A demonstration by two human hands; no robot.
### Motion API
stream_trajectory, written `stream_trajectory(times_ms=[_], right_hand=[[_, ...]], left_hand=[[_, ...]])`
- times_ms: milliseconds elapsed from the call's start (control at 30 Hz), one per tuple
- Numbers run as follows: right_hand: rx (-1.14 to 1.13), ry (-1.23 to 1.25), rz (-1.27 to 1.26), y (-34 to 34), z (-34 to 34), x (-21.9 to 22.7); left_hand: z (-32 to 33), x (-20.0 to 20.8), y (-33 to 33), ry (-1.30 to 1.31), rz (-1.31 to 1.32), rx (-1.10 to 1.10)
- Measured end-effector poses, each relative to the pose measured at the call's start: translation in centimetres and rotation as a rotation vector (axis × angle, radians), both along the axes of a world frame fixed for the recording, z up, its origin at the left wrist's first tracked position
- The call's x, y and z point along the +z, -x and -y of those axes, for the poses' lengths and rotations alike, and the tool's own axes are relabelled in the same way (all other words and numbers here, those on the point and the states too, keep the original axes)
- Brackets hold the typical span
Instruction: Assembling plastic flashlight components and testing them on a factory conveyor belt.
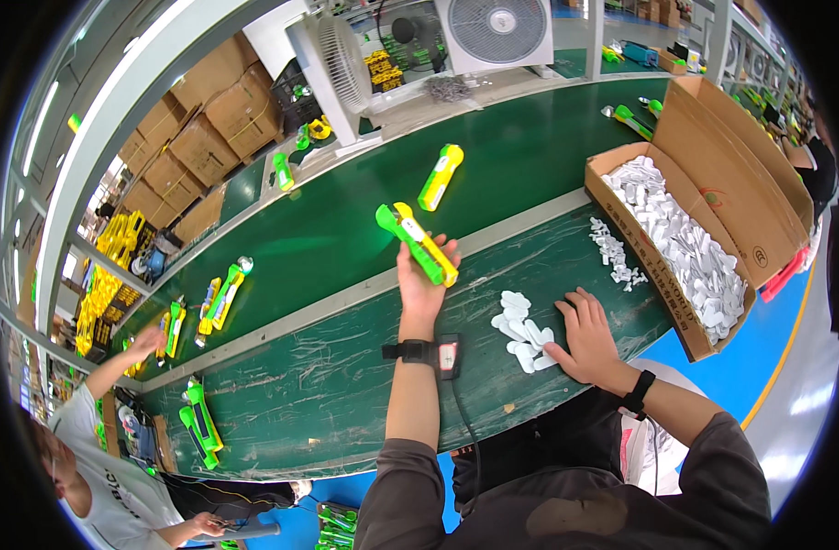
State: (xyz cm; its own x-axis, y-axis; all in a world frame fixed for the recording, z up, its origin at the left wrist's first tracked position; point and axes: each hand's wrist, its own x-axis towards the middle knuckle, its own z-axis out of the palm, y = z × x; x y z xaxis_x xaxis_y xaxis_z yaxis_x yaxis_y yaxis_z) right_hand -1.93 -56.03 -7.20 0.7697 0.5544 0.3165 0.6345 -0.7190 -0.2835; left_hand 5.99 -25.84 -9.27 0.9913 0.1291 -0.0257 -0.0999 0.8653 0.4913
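Note:
My left hand (pixel 423 280) is raised over the near edge of the conveyor, its fingers wrapped round green-and-yellow handheld work lights (pixel 418 246). They look like two lying side by side, though the palm hides part of them. Another work light (pixel 441 177) lies on the green belt just beyond. On the worktable, my right hand (pixel 589 339) rests with its fingers spread. Its thumb meets the edge of a small pile of flat white oval plastic pieces (pixel 520 330). A black band with a small red-and-white device (pixel 448 356) circles my left wrist.
An open cardboard box (pixel 653 266) full of white pieces stands at the right, with loose pieces (pixel 612 252) beside it. Several lights (pixel 222 298) lie on the belt at left; two more (pixel 199 424) sit on the worktable. A co-worker's hand (pixel 147 341) reaches over the belt.

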Motion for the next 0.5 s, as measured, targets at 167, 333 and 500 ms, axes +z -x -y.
stream_trajectory(times_ms=[167, 333, 500], right_hand=[[-0.002, -0.004, -0.037, -0.5, -0.1, 0.1], [0.036, 0.042, -0.322, -4.2, -3.0, 6.0], [0.244, -0.213, -0.210, -9.3, -11.7, 8.6]], left_hand=[[0.5, 0.0, 0.2, -0.036, 0.016, 0.024], [0.7, -0.5, 0.2, -0.050, 0.042, 0.065], [0.5, -0.5, 0.3, -0.076, 0.016, 0.147]])
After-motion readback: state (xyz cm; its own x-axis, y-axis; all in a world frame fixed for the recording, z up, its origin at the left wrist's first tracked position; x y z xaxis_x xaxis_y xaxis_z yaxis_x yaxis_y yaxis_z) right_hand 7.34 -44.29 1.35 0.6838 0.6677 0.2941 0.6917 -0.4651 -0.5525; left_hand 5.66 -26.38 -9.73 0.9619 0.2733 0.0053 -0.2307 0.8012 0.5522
